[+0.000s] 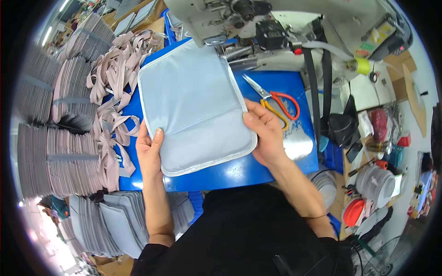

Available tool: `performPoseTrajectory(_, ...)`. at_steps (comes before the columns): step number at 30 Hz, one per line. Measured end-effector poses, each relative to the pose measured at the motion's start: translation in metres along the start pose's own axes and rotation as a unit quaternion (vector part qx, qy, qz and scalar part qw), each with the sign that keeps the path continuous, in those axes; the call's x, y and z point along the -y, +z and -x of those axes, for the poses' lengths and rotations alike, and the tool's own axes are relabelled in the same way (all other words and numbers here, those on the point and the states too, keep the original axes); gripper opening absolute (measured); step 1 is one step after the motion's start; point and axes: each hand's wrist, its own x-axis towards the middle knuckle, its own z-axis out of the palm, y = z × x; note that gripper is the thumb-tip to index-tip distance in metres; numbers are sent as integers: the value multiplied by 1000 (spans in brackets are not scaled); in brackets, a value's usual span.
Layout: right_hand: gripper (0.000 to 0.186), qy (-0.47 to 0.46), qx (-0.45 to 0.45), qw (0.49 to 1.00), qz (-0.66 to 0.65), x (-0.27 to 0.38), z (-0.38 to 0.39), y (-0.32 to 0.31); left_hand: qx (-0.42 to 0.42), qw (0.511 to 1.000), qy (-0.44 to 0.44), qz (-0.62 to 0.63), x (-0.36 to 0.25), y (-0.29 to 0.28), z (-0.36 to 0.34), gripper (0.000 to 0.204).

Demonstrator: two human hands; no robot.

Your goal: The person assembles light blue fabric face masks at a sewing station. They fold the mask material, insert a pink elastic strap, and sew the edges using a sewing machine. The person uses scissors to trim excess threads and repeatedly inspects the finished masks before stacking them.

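A pale grey-blue fabric piece (193,92) with rounded corners and light binding is held between my hands, tilted over a blue work surface (294,138). My left hand (151,147) grips its lower left edge, thumb on top and fingers behind. My right hand (262,133) grips the right edge near the lower corner, thumb on the fabric. The top of the piece reaches up to a sewing machine (239,18) at its presser foot; whether it touches the needle I cannot tell. Scissors (285,102) with red and yellow handles lie just right of the piece.
Bundled stacks of panels (73,156) and tangled pale pink straps (110,69) line the left side. More grey panels (115,221) stand at lower left. Black straps (311,96) hang beside the machine. Plastic tubs (373,184), small items and a fan (386,255) are on the right.
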Motion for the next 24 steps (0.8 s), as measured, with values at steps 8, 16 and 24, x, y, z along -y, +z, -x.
performPoseTrajectory(8,46,-13,5,1000,-11,0,-46,8,-3,1000,17,21,-12,3,-43,57)
performPoseTrajectory(16,26,-63,-27,972,226,27,-78,4,34,999,20,22,-23,0,-99,56)
performPoseTrajectory(24,30,-659,-325,446,511,305,-43,2,36,997,10,65,-21,-8,-107,56)
